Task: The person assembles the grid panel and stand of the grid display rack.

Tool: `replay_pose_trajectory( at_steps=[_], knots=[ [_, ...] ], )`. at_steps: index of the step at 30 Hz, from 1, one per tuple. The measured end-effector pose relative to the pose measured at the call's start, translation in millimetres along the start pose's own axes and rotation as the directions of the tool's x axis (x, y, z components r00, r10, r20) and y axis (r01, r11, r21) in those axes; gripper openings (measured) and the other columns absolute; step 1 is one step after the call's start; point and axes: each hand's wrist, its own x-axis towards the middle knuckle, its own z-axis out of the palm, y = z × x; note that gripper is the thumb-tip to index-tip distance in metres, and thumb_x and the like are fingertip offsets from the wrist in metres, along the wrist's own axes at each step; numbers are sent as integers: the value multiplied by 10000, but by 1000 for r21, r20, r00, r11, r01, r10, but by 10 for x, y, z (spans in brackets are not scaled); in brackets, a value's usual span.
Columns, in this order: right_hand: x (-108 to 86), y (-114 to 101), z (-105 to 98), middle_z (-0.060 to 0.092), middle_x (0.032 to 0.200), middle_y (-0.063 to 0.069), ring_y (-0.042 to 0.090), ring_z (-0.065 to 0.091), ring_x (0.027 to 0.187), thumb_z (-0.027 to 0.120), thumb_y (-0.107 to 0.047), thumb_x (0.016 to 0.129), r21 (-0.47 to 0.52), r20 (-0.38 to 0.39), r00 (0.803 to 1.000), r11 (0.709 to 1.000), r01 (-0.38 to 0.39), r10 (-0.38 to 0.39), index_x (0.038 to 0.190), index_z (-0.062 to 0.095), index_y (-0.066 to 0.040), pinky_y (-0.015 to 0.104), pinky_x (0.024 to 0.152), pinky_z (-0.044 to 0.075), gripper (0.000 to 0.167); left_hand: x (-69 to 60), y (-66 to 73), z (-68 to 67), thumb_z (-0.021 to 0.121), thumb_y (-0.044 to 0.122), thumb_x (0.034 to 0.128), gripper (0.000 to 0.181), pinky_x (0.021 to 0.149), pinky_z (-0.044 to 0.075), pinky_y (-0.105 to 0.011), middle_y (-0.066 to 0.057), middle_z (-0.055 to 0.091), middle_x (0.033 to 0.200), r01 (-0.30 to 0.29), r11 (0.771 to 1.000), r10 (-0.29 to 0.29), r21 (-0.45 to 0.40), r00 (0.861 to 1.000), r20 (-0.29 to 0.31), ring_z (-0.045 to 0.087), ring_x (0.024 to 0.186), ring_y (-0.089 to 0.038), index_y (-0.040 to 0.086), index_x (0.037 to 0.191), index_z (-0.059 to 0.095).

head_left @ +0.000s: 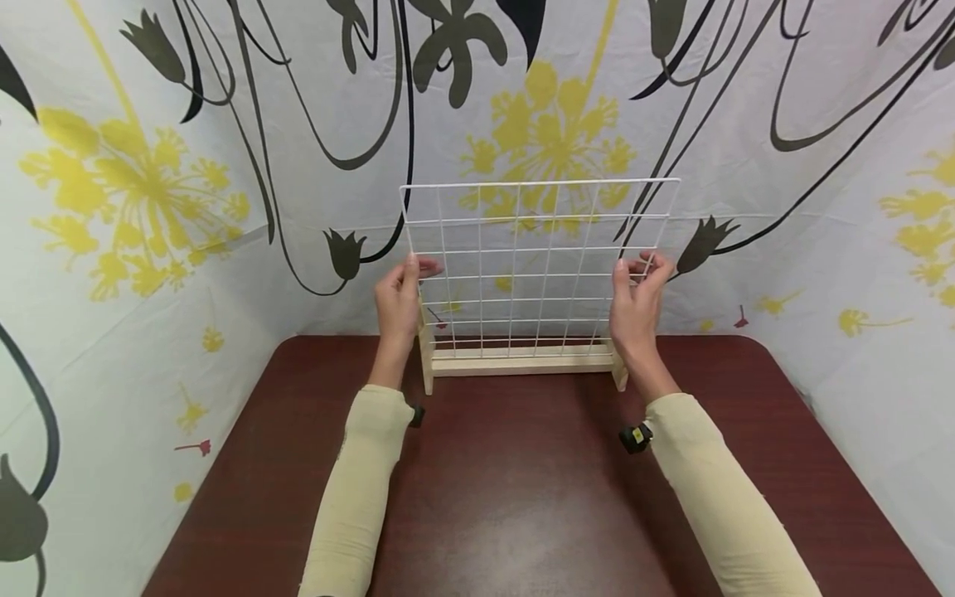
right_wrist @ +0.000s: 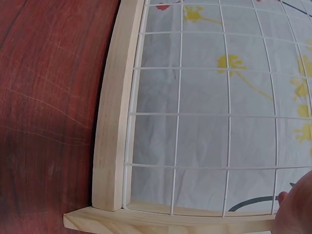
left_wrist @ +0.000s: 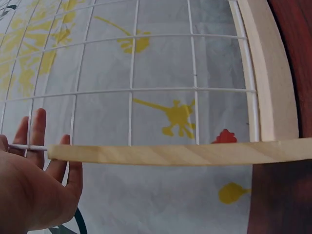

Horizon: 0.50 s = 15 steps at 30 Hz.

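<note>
A white wire grid panel point(head_left: 540, 181) stands upright on a pale wooden stand point(head_left: 522, 364) at the far side of the table. My left hand point(head_left: 397, 307) pinches the panel's left edge wire, just above the stand's left upright point(left_wrist: 180, 154). Some of its fingers point(left_wrist: 38, 127) reach behind the mesh. On the opposite edge, my right hand point(head_left: 636, 311) holds the panel between thumb and fingers at about the same height. Only a small part of that hand point(right_wrist: 296, 207) shows in the right wrist view. The panel's lower edge lies along the wooden crossbar point(right_wrist: 113, 112).
The dark red-brown table point(head_left: 507, 481) extends toward me from the stand. Behind and on both sides hangs a white sheet point(head_left: 313, 199) with grey and yellow plant prints, close to the table's far edge.
</note>
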Motion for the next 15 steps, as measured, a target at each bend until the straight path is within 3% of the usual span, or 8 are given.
replay_pose_trajectory(
  at_steps=[7, 10, 12, 14, 15],
  knots=[
    [-2, -22, -37, 564, 1102, -69, 70, 543, 1000, 575, -319, 1051, 33, 8, 1000, 999, 12, -12, 1419, 391, 10, 214, 932, 410, 527, 31, -79, 22, 518, 307, 1132, 418, 699, 383, -190, -257, 792, 1008, 16, 998, -14, 54, 999, -40, 754, 1070, -285, 9, 1110, 810],
    [-9, -33, -57, 556, 1094, -77, 69, 542, 988, 575, -302, 1052, 42, 11, 1000, 999, 19, -20, 1422, 394, 10, 218, 927, 411, 517, 55, -99, 26, 513, 380, 1128, 434, 601, 312, -204, -208, 809, 1029, 27, 997, -25, 76, 999, -29, 719, 910, -190, 75, 1134, 821],
    [-15, -32, -66, 551, 1092, -85, 68, 542, 984, 574, -300, 1053, 41, 15, 1000, 999, 21, -21, 1418, 399, -3, 218, 917, 409, 502, 63, -103, 23, 514, 425, 1121, 431, 535, 260, -225, -169, 820, 1034, 26, 996, -24, 85, 1000, -19, 626, 751, -140, 130, 1141, 828],
    [-19, -21, -73, 552, 1091, -91, 68, 545, 984, 576, -304, 1053, 34, 20, 1000, 999, 18, -18, 1415, 408, -22, 212, 909, 407, 489, 63, -105, 18, 520, 450, 1113, 422, 495, 234, -234, -139, 828, 1029, 21, 996, -20, 92, 1000, -13, 520, 641, -115, 169, 1134, 834],
    [-21, -14, -78, 553, 1092, -91, 70, 548, 990, 577, -307, 1054, 30, 23, 1000, 999, 15, -16, 1413, 411, -33, 209, 908, 406, 481, 60, -105, 17, 523, 459, 1110, 421, 504, 267, -215, -126, 830, 1028, 20, 995, -19, 93, 1000, -14, 537, 655, -83, 179, 1128, 836]
  ],
)
